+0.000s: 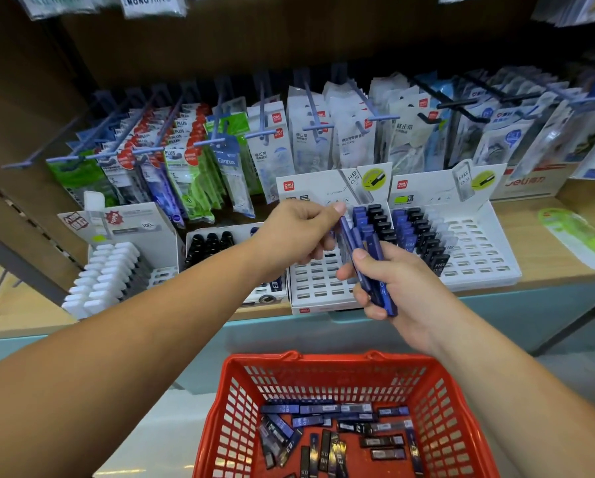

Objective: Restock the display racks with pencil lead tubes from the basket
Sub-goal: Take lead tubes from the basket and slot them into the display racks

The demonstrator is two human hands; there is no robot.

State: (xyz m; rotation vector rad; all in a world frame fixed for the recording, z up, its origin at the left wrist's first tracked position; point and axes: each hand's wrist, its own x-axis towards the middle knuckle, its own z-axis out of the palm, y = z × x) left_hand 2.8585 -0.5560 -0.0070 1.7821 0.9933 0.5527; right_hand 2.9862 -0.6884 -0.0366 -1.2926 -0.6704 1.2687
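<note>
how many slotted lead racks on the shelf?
4, in a row on the shelf: far-left rack with white tubes, second rack with black tubes, partly covered, centre rack, right rack.

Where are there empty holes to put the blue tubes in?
The right rack has empty slots right of its clear tubes. The middle rack has empty front rows. Blue and black tubes crowd where the two racks meet.

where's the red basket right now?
Head view, bottom centre: the red basket sits below the left hand and right hand, nearer the camera than the display racks, with loose lead tubes in its bottom.
</note>
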